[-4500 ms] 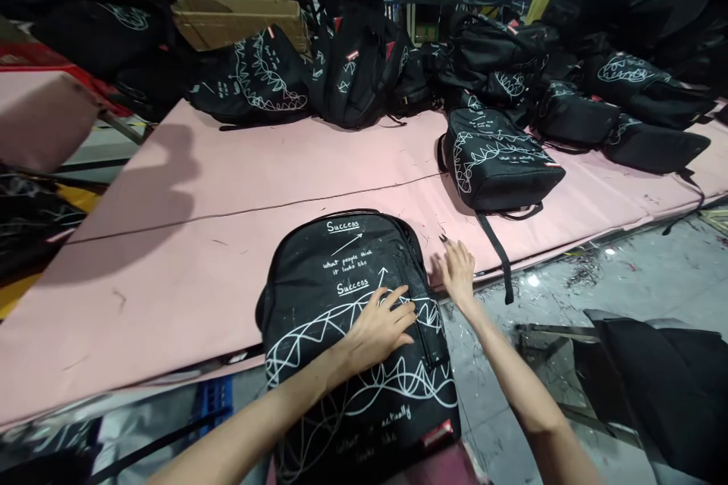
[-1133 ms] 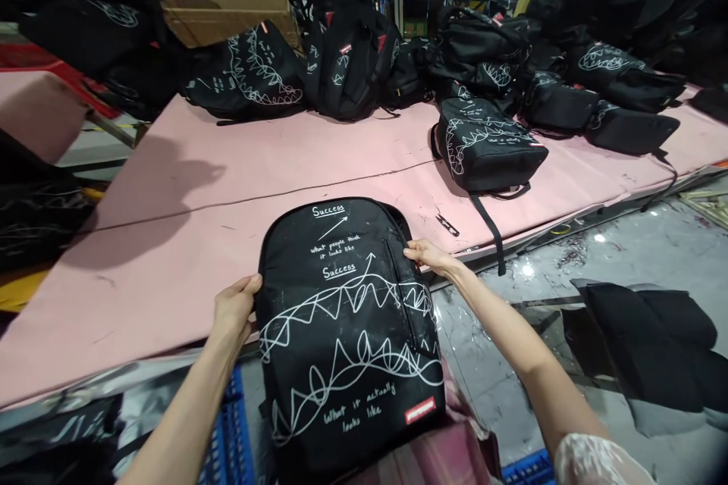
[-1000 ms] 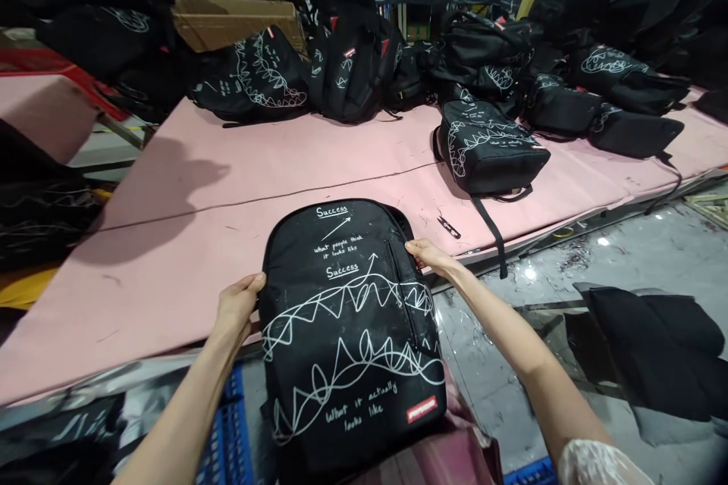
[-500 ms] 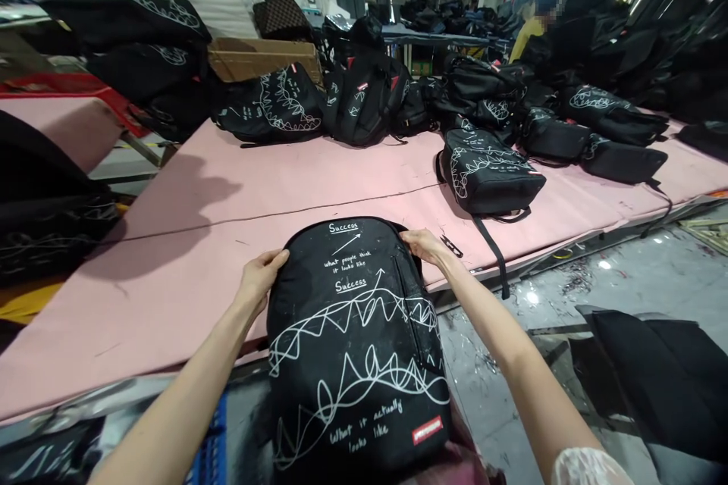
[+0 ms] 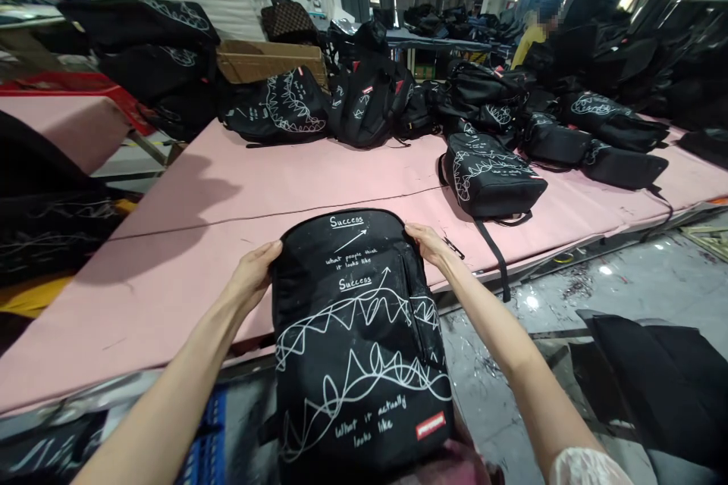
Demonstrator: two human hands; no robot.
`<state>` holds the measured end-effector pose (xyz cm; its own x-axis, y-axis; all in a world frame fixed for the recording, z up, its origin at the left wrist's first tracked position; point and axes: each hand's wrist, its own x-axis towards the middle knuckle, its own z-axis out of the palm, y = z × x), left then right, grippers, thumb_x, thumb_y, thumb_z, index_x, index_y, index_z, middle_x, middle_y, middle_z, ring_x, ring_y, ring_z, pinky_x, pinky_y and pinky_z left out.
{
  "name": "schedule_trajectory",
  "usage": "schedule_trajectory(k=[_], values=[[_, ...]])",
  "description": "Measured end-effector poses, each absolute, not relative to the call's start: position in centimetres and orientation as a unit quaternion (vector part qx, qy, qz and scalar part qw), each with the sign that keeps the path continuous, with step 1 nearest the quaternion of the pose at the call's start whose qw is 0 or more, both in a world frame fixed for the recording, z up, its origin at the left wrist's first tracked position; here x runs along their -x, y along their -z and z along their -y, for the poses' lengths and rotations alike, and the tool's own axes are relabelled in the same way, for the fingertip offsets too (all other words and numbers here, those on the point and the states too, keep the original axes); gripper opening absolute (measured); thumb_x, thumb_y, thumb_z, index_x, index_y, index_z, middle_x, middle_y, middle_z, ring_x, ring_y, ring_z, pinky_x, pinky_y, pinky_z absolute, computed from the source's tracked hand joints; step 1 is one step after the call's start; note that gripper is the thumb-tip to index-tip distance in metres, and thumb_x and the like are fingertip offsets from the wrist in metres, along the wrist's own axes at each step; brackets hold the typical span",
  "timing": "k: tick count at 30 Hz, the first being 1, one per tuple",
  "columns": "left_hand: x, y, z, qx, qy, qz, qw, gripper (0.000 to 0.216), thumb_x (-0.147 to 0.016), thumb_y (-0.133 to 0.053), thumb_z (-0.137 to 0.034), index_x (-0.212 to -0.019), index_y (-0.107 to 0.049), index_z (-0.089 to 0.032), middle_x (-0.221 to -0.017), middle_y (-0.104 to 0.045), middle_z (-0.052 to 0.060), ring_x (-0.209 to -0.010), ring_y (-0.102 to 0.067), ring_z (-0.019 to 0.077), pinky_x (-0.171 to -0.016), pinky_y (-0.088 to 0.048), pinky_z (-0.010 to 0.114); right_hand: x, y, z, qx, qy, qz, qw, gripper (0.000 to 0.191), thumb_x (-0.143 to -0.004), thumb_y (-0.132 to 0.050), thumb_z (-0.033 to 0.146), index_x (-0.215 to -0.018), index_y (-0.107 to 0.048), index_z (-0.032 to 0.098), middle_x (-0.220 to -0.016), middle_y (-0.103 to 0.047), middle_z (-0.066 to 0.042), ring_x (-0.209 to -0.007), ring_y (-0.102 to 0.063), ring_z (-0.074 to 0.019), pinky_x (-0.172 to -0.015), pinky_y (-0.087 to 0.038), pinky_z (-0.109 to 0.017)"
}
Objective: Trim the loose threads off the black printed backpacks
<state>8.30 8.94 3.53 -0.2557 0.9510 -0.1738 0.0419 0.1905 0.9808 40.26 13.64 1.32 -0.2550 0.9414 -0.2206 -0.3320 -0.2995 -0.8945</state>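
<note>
A black backpack [image 5: 364, 333] with white scribbled lines, white lettering and a red label faces me, its top leaning toward the table edge. My left hand [image 5: 255, 273] grips its upper left edge, thumb on the front and the other fingers mostly hidden behind. On the opposite upper edge, my right hand [image 5: 425, 242] pinches the fabric near the side zipper. The backpack's lower end reaches the bottom of the view, close to my body. Just beyond my right hand, small black thread snips [image 5: 453, 247] lie on the pink tabletop [image 5: 227, 197].
Another printed backpack [image 5: 492, 174] lies at the table's right, one strap hanging over the edge. Several more black backpacks [image 5: 290, 106] line the far side, before a cardboard box [image 5: 270, 61]. A blue crate [image 5: 210, 439] stands below the edge. A person in yellow [image 5: 531, 38] is in the background.
The backpack's top has risen slightly and spread a little wider between my hands. Both hands keep their hold, the left shifting slightly outward. The view has shifted slightly.
</note>
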Motion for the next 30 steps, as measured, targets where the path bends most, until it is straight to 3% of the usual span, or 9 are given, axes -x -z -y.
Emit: schedule_trajectory(k=[4, 8, 10, 12, 16, 23, 27, 30], values=[[-8.0, -6.8, -4.1, -0.492, -0.47, -0.59, 0.435, 0.041, -0.058, -0.074, -0.035, -0.091, -0.065, -0.014, -0.087, -0.067, 0.003, -0.08, -0.057, 0.0165, -0.078, -0.047, 0.03, -40.9, -5.9, -10.6, 0.335, -0.633, 0.532, 0.452, 0.032, -0.059, -0.077, 0.028, -0.087, -0.066, 0.018, -0.085, -0.066, 0.001, -0.077, -0.058, -0.0132, -0.078, -0.043, -0.028], [-7.4, -5.9, 4.4, -0.702, -0.378, -0.526, 0.298, 0.013, -0.072, -0.06, -0.021, -0.081, -0.07, -0.02, -0.089, -0.061, 0.004, -0.093, -0.056, 0.0191, -0.084, -0.047, 0.033, -43.6, -7.8, -3.8, 0.249, -0.541, 0.764, 0.25, 0.018, -0.065, -0.075, 0.027, -0.081, -0.069, 0.02, -0.097, -0.064, -0.003, -0.095, -0.055, -0.0173, -0.085, -0.041, -0.033], [-7.8, -3.5, 8.9, -0.764, -0.348, -0.5, 0.212, 0.024, -0.079, -0.049, -0.014, -0.081, -0.07, -0.024, -0.086, -0.058, 0.003, -0.099, -0.054, 0.0184, -0.088, -0.046, 0.035, -44.6, -6.3, -0.2, 0.228, -0.504, 0.815, 0.172, 0.01, -0.073, -0.069, 0.03, -0.078, -0.07, 0.021, -0.095, -0.064, -0.004, -0.095, -0.053, -0.0168, -0.086, -0.04, -0.034], [-8.3, -0.7, 12.6, -0.802, -0.314, -0.489, 0.14, 0.033, -0.083, -0.041, -0.01, -0.087, -0.069, -0.027, -0.087, -0.059, 0.002, -0.104, -0.053, 0.0179, -0.094, -0.043, 0.04, -44.7, -3.6, 3.1, 0.234, -0.483, 0.835, 0.121, 0.014, -0.079, -0.063, 0.032, -0.075, -0.071, 0.02, -0.091, -0.065, -0.005, -0.093, -0.053, -0.0174, -0.084, -0.04, -0.034], [-8.6, 3.2, 16.6, -0.831, -0.252, -0.492, 0.07, 0.036, -0.085, -0.038, -0.009, -0.107, -0.061, -0.026, -0.1, -0.06, 0.003, -0.118, -0.045, 0.019, -0.1, -0.038, 0.045, -43.9, 1.7, 6.7, 0.28, -0.439, 0.847, 0.108, 0.019, -0.082, -0.059, 0.033, -0.073, -0.07, 0.02, -0.089, -0.065, -0.005, -0.092, -0.053, -0.0186, -0.087, -0.038, -0.037], [-5.8, 1.0, 15.2, -0.757, -0.331, -0.562, 0.041, 0.036, -0.079, -0.036, -0.004, -0.087, -0.065, -0.024, -0.093, -0.067, 0.001, -0.109, -0.053, 0.0178, -0.096, -0.041, 0.04, -43.8, 2.2, 6.5, 0.28, -0.442, 0.845, 0.112, 0.022, -0.083, -0.056, 0.036, -0.073, -0.069, 0.021, -0.094, -0.064, -0.006, -0.096, -0.051, -0.0206, -0.088, -0.037, -0.039], [-5.4, -2.1, 9.6, -0.617, -0.411, -0.669, 0.054, 0.031, -0.081, -0.036, -0.011, -0.094, -0.063, -0.018, -0.098, -0.066, 0.004, -0.096, -0.059, 0.0151, -0.089, -0.045, 0.031, -43.5, 2.5, 6.2, 0.283, -0.451, 0.841, 0.095, 0.024, -0.084, -0.054, 0.036, -0.074, -0.07, 0.021, -0.094, -0.064, -0.007, -0.097, -0.051, -0.0212, -0.088, -0.037, -0.04], [-7.3, -3.2, 3.2, -0.641, -0.367, -0.66, 0.137, 0.03, -0.083, -0.037, -0.019, -0.101, -0.061, -0.016, -0.102, -0.065, 0.005, -0.096, -0.059, 0.0149, -0.088, -0.044, 0.027, -42.9, 2.3, 6.4, 0.283, -0.456, 0.839, 0.095, 0.023, -0.083, -0.056, 0.036, -0.073, -0.07, 0.021, -0.093, -0.065, -0.006, -0.095, -0.052, -0.0206, -0.088, -0.038, -0.04]])
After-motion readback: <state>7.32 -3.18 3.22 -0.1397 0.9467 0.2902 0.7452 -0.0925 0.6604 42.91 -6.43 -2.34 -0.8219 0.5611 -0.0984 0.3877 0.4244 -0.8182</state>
